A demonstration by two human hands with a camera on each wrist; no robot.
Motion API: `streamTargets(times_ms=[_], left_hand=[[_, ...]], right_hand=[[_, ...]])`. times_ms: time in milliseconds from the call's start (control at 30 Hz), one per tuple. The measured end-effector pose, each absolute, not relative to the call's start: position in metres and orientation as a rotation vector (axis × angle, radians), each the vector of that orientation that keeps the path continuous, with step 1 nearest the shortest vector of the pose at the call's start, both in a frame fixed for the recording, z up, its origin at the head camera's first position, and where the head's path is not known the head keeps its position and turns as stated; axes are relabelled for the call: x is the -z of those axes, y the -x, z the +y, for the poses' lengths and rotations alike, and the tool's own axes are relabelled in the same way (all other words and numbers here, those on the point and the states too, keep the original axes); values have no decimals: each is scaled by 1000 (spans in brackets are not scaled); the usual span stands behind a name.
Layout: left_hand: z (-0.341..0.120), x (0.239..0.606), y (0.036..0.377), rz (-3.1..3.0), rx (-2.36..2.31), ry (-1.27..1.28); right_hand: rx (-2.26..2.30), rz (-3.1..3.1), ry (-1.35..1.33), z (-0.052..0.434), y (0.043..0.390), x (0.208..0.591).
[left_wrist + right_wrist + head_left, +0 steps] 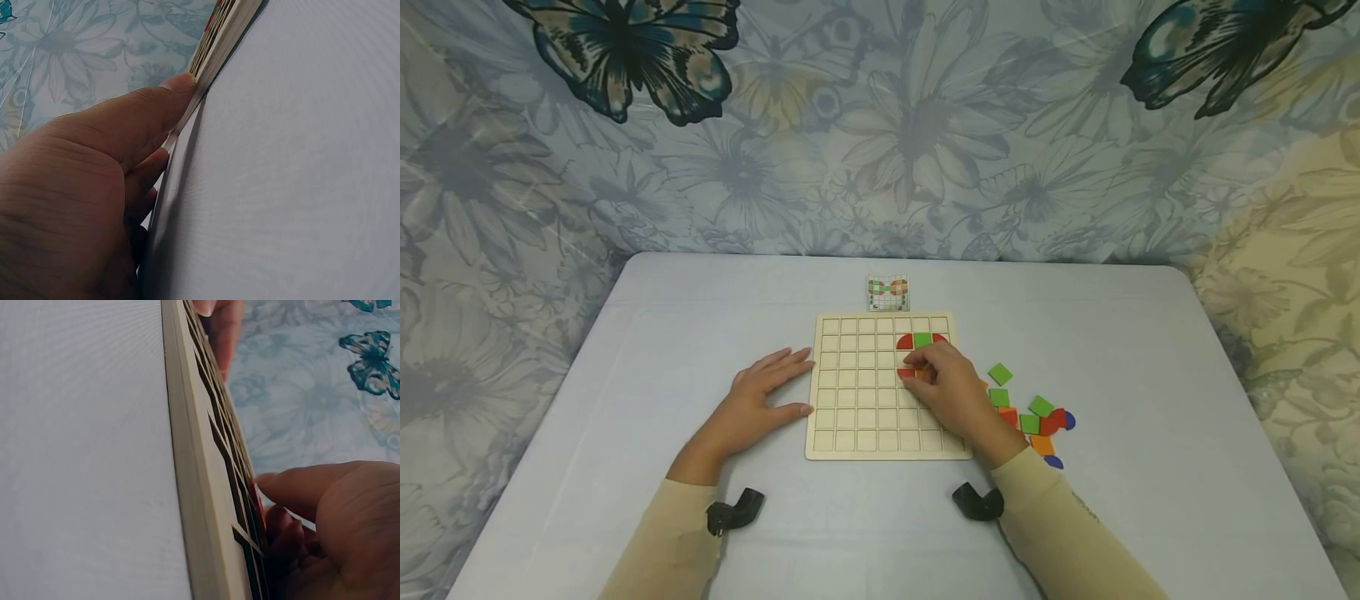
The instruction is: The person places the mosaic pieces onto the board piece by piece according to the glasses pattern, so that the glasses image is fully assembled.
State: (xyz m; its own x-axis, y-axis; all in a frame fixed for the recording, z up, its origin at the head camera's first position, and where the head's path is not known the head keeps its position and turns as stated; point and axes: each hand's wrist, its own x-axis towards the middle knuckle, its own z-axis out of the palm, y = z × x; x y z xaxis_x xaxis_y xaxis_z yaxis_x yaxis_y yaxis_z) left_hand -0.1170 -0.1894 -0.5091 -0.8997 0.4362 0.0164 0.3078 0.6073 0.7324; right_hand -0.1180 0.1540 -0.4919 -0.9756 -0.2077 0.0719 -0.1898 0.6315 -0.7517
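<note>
A pale wooden grid board [857,399] lies on the table. My left hand [752,414] rests along its left edge, fingers and thumb spread; the left wrist view shows the thumb [178,84] against the rim. Over the right part of the board, my right hand [955,392] has thumb and fingers bent together at a small red piece [906,373]. In the right wrist view, this red piece [258,499] shows between thumb and fingers, close to the grid. Above the hand sit a red quarter-round piece [906,342] and a green square [922,340]. The hand hides several cells.
Loose green, orange, red and blue pieces [1030,424] lie right of the board, partly behind my right forearm. A small pattern card [888,293] lies beyond the board's far edge. The white table [1120,350] ends at a floral cloth backdrop [917,158].
</note>
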Motion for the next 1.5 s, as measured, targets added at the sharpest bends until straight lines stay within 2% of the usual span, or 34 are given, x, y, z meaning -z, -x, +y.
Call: streamTargets(times_ms=[333, 767, 967, 1500], left_hand=[[-189, 510, 117, 2669, -1175, -626], [-187, 512, 118, 2673, -1168, -632], [-187, 511, 118, 2679, -1159, -623], [-189, 509, 116, 2664, -1150, -602]], right_hand=[[1316, 2834, 364, 154, 118, 492], [1701, 2634, 242, 164, 114, 481], [1870, 2447, 182, 180, 111, 471], [2281, 2096, 337, 242, 94, 469]])
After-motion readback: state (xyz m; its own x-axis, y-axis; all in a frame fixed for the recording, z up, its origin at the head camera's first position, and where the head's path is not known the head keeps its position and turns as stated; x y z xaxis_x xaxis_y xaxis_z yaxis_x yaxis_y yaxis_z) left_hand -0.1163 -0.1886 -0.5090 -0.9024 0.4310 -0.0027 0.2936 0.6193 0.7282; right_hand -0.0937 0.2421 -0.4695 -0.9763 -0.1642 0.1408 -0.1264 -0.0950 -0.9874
